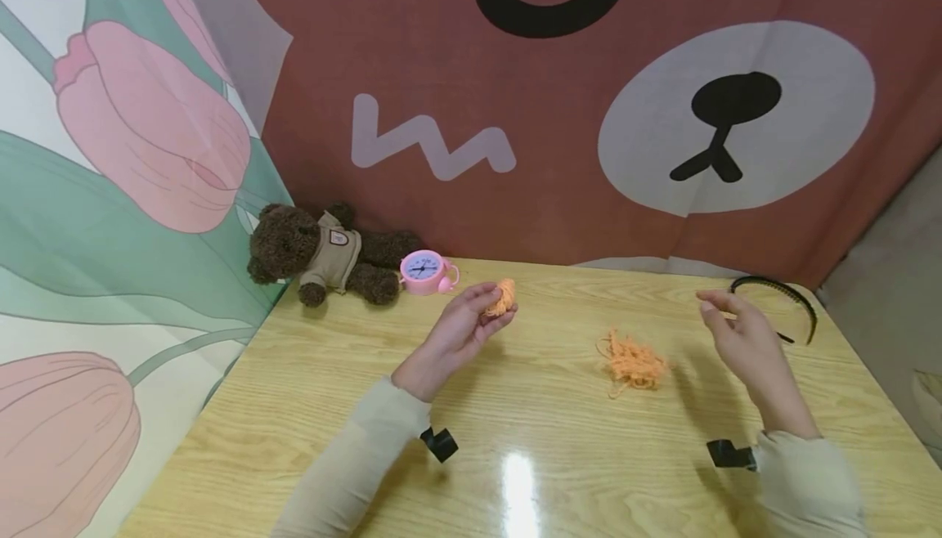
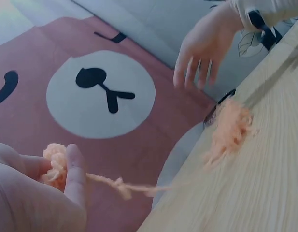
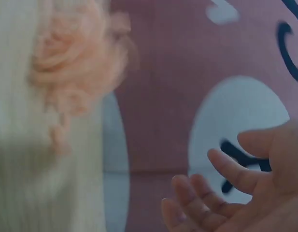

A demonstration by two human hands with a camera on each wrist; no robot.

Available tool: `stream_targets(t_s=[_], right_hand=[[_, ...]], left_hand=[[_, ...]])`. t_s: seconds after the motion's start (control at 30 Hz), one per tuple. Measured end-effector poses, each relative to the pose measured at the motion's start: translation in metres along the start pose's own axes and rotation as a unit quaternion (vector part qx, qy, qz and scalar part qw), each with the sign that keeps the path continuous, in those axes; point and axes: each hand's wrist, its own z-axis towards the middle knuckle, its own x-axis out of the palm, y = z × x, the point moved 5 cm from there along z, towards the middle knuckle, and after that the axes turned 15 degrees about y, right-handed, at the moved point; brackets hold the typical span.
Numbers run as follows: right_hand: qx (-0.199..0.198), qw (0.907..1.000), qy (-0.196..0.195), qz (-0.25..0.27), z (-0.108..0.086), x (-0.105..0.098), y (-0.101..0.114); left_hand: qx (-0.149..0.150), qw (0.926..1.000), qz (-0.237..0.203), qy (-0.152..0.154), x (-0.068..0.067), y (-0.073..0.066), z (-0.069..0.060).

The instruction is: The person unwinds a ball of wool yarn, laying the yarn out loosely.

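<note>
My left hand (image 1: 465, 327) pinches a small wound bundle of orange yarn (image 1: 503, 298) between thumb and fingers, held above the table. In the left wrist view a strand of yarn (image 2: 122, 187) runs from that bundle toward the loose orange yarn pile (image 2: 232, 126) on the table. The pile (image 1: 634, 363) lies between my hands, tangled, nearer the right one. My right hand (image 1: 743, 340) hovers to the right of the pile, apart from it. Its fingers (image 3: 202, 200) are loosely bent with nothing between them, as the right wrist view shows.
A brown teddy bear (image 1: 331, 256) lies at the table's back left, beside a pink alarm clock (image 1: 423, 270). Behind my right hand lies a black headband (image 1: 791, 293). A printed cloth (image 1: 545, 211) hangs along the back edge of the wooden table (image 1: 559, 456).
</note>
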Motion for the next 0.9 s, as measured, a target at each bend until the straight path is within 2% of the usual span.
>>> stream_targets(t_s=[0.13, 0.23, 0.37, 0.47, 0.53, 0.6, 0.67, 0.8, 0.9], right_hand=[[-0.025, 0.997, 0.068, -0.024, 0.011, 0.031, 0.02], [-0.067, 0.9909, 0.111, -0.036, 0.02, 0.061, 0.042], [-0.132, 0.9714, 0.197, -0.012, 0.027, 0.108, 0.07], [-0.145, 0.9572, 0.251, 0.005, 0.028, 0.134, 0.085], [-0.151, 0.9518, 0.267, 0.013, 0.027, 0.143, 0.091], [-0.158, 0.9511, 0.264, 0.025, 0.027, 0.145, 0.093], [-0.166, 0.9547, 0.244, 0.041, 0.026, 0.14, 0.092], [-0.166, 0.9706, 0.165, 0.054, 0.025, 0.117, 0.082], [-0.154, 0.9798, 0.113, 0.059, 0.023, 0.096, 0.075]], left_hand=[[-0.015, 0.9995, 0.004, 0.029, 0.014, 0.001, -0.001], [-0.026, 0.9983, 0.013, 0.051, 0.025, 0.002, -0.002], [-0.039, 0.996, 0.015, 0.08, 0.04, 0.006, -0.003], [-0.045, 0.9933, 0.017, 0.105, 0.048, 0.008, -0.003], [-0.047, 0.9923, 0.021, 0.113, 0.049, 0.007, -0.003], [-0.047, 0.9928, 0.026, 0.107, 0.047, 0.007, -0.003], [-0.043, 0.9946, 0.03, 0.089, 0.041, 0.005, -0.002], [-0.022, 0.9982, 0.026, 0.05, 0.027, 0.0, -0.001], [-0.011, 0.9993, 0.015, 0.031, 0.018, -0.002, 0.0]])
